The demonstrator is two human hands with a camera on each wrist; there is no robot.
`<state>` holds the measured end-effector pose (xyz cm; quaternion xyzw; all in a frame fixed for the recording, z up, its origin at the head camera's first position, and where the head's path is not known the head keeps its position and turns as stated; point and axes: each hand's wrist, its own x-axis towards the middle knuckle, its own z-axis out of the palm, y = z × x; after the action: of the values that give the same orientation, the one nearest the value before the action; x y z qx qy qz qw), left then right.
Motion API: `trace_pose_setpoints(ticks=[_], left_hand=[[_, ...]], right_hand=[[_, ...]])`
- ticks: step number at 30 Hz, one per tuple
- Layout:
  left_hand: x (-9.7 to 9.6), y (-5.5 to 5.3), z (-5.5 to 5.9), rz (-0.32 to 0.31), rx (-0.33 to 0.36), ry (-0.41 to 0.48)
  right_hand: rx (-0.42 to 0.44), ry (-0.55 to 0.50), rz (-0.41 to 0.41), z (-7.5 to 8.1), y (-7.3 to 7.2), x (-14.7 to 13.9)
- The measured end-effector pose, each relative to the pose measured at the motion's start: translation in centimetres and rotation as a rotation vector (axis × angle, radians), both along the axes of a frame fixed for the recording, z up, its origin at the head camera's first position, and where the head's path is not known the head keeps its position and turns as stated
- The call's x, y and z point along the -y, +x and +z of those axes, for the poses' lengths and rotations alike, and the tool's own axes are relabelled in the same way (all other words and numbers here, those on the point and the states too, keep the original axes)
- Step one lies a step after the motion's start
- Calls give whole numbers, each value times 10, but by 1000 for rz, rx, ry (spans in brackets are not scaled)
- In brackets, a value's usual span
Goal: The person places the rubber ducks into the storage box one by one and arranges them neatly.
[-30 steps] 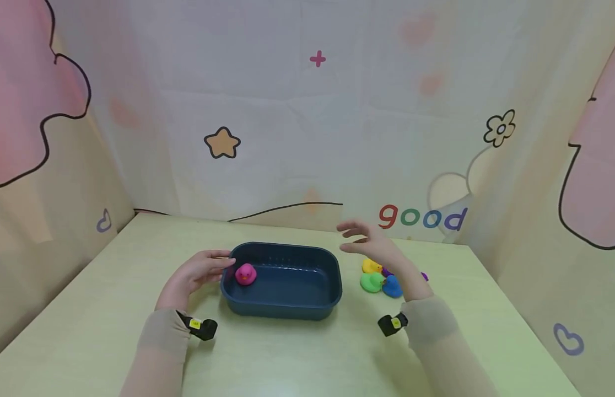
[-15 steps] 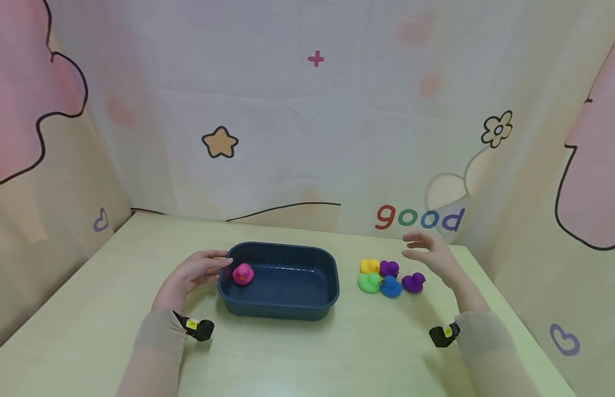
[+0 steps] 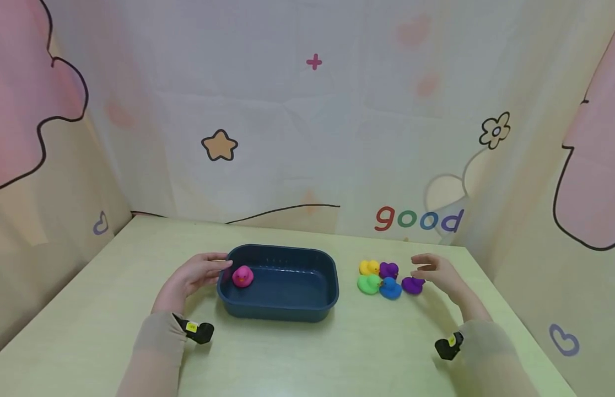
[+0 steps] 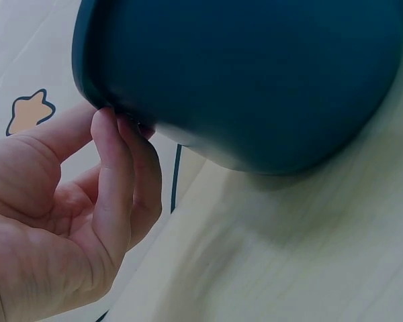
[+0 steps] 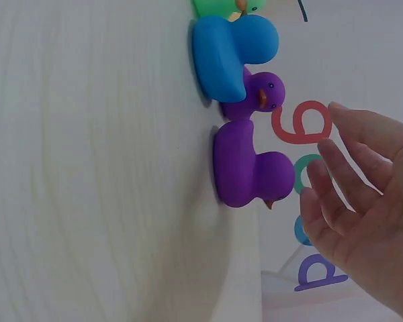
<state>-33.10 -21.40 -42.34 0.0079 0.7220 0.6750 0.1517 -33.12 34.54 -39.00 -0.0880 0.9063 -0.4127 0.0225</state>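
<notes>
My left hand (image 3: pixel 198 273) pinches the left rim of a dark blue plastic basin (image 3: pixel 282 311), thumb at the edge and fingers below it in the left wrist view. A pink rubber duck (image 3: pixel 243 277) sits inside the basin at its left end. My right hand (image 3: pixel 438 275) hovers with relaxed, parted fingers right by a purple rubber duck (image 5: pixel 238 164), holding nothing. Left of that duck, a blue duck (image 3: pixel 390 288), a green duck (image 3: pixel 369 284), a yellow duck (image 3: pixel 369 268) and another purple duck (image 3: pixel 389 270) stand close together.
Everything stands on a pale wood-look table (image 3: pixel 307 364). A printed cloth (image 3: pixel 268 110) hangs behind it and along both sides. Each wrist carries a small black camera, such as the right wrist camera (image 3: pixel 448 346).
My right hand has swung right from near the basin, past the group of ducks, then lowered to the rightmost purple duck. The left hand has stayed on the basin's rim.
</notes>
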Motion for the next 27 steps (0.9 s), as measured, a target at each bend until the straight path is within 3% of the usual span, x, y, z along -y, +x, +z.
trace_pose_setpoints(ticks=[10, 17, 27], left_hand=[[-1, 0, 0, 9, 0, -10], [1, 0, 0, 8, -1, -1], [0, 2, 0, 10, 6, 2]], right_hand=[[78, 45, -49, -16, 3, -13], [117, 24, -17, -24, 4, -13], [151, 18, -87, -29, 2, -10]])
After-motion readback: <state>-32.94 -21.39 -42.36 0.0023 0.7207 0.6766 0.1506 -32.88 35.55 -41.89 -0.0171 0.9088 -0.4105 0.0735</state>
